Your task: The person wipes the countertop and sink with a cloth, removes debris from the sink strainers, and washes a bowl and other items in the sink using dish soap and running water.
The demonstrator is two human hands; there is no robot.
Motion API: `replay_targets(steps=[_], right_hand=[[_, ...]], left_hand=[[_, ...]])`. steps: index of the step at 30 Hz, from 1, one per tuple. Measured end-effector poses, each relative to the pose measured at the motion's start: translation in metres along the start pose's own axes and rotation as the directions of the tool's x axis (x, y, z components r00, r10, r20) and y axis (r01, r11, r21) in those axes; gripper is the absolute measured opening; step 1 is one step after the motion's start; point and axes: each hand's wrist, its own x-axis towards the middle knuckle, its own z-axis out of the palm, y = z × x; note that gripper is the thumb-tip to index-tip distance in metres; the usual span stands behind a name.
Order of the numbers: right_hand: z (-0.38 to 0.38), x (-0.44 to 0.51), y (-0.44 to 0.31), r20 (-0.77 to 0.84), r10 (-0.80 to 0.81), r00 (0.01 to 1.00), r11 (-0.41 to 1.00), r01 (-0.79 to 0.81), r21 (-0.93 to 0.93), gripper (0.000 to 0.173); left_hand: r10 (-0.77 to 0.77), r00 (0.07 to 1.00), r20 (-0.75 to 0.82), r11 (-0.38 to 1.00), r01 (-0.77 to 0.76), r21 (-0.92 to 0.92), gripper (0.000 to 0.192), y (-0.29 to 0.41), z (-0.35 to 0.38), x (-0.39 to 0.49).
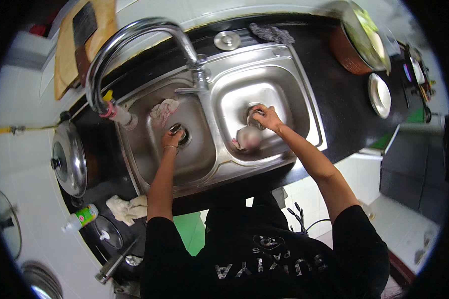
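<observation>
My left hand (pixel 171 138) is down in the left basin (pixel 189 160) of a stainless steel double sink. Its fingers grip a small dark and metallic piece, apparently a drain strainer (pixel 176 129), at the edge of the drain hole (pixel 186 136). In the right basin (pixel 295 108), my right hand (pixel 268 118) holds a round metal drain strainer (pixel 255 120) over the drain. A crumpled pale, pinkish cloth (pixel 164 111) lies behind my left hand. Another whitish and pink item (pixel 249 138), blurred, rests just below the right strainer.
A tall curved faucet (pixel 134 26) arches over the left basin. Behind the sink are a round metal stopper (pixel 227 40) and a grey scrubbing cloth (pixel 271 33). A pot (pixel 350 52) with greens and a white bowl (pixel 379 95) stand right; a lidded pan (pixel 70 157) and rag (pixel 125 210) left.
</observation>
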Motion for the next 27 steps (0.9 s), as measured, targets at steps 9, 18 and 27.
replay_targets(steps=[9, 18, 27], right_hand=[[0.017, 0.011, 0.004, 0.049, -0.227, 0.973, 0.921, 0.231, -0.314, 0.019], [0.033, 0.016, 0.014, 0.463, -0.127, 0.877, 0.899, 0.299, -0.321, 0.045], [0.044, 0.008, -0.017, 0.456, -0.015, 0.89, 0.906, 0.205, -0.371, 0.055]], left_hand=[[0.161, 0.967, -0.196, 0.889, -0.056, 0.455, 0.042, -0.029, 0.037, -0.001], [0.314, 0.929, -0.198, 0.827, -0.165, 0.537, 0.049, -0.007, 0.015, -0.046], [0.392, 0.475, -0.788, 0.82, 0.208, 0.533, 0.051, -0.094, -0.183, -0.212]])
